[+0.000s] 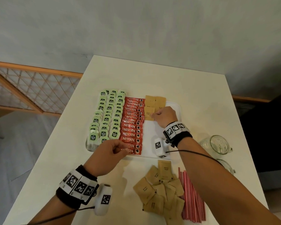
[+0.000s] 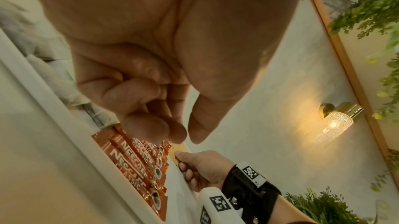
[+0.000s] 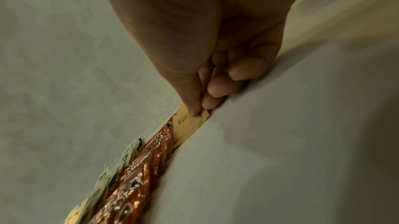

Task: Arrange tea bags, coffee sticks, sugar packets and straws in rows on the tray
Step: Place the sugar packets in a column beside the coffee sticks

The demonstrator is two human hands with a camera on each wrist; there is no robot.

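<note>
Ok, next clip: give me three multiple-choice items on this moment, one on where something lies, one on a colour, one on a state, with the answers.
1. Where do the straws lie?
A. In a row on the tray
B. On the table near the person, off the tray
C. Inside the glass cup

2. What colour are the coffee sticks?
A. Red
B. Blue
C. Black

3. What is the right hand doing?
A. Hanging open above the table
B. Gripping a straw
C. Pinching a brown sugar packet on the tray

Answers:
1. B, the striped straws sit beside the loose sugar packets on the table, at the near side of the tray.
2. A, the head view shows red wrappers with white lettering.
3. C, the right wrist view shows thumb and fingers closed on the packet's corner.
</note>
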